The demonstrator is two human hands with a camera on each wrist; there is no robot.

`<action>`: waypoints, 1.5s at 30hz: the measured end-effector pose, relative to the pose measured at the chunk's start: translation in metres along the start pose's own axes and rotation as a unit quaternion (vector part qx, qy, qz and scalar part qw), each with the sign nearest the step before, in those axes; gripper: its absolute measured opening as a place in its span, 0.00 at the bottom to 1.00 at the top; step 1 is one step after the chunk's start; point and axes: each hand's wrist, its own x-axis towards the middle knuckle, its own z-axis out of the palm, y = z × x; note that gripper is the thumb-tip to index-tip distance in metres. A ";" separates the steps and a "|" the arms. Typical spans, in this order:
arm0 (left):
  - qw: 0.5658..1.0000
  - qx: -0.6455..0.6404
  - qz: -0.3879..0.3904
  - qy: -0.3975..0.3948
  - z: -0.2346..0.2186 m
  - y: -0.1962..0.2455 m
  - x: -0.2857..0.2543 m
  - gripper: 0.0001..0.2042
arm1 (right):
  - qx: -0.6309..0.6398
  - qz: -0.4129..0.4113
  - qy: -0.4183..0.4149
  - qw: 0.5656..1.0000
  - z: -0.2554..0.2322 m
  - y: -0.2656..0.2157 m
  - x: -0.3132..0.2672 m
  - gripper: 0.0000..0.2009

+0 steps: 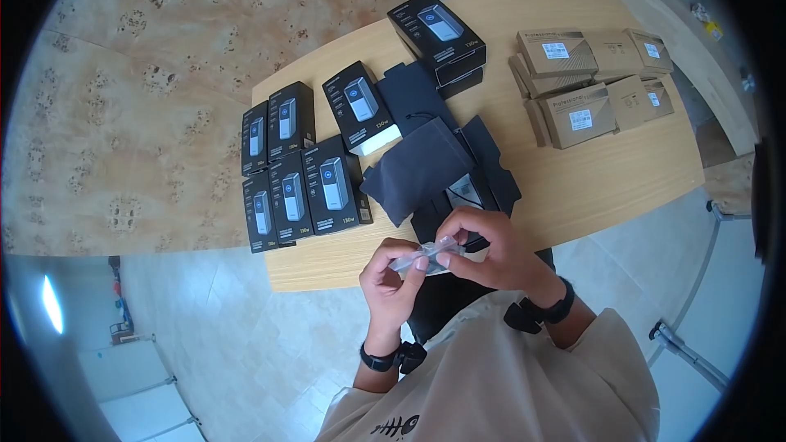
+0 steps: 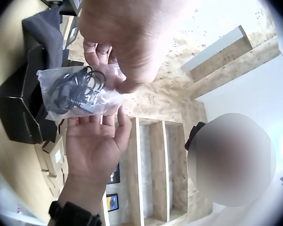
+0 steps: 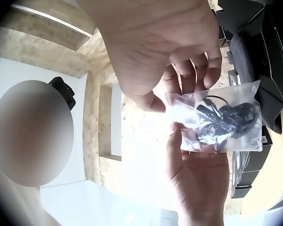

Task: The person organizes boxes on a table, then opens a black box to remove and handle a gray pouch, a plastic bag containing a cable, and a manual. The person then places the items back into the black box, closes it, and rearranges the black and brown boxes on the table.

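Note:
Just past the table's near edge, a clear plastic bag (image 2: pixel 85 89) is held between both hands. Inside it shows a coiled black cable (image 3: pixel 226 117). My left hand (image 1: pixel 391 282) pinches one end of the bag between thumb and fingers. The other end is pinched the same way by my right hand (image 1: pixel 495 250). Beyond the hands, a dark grey cloth pouch (image 1: pixel 422 165) lies across an unfolded black box (image 1: pixel 490 155), its flaps spread. Part of the box is hidden under the pouch and behind the right hand.
Several black printed boxes (image 1: pixel 334 184) stand on the left of the wooden table (image 1: pixel 589 196). Another black box (image 1: pixel 438 29) is stacked at the far edge. Brown cardboard boxes (image 1: pixel 580 117) lie stacked on the right.

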 end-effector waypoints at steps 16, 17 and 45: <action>0.999 -0.011 -0.007 -0.033 -0.001 0.001 0.001 0.06 | -0.019 -0.042 0.008 0.999 0.001 0.003 0.000 0.06; 0.999 0.002 0.001 -0.038 -0.001 0.001 0.001 0.05 | -0.022 -0.042 0.003 0.999 0.001 0.002 0.000 0.06; 0.997 0.045 0.066 -0.004 -0.007 0.004 0.005 0.05 | -0.044 -0.044 -0.012 0.998 -0.031 -0.011 0.002 0.05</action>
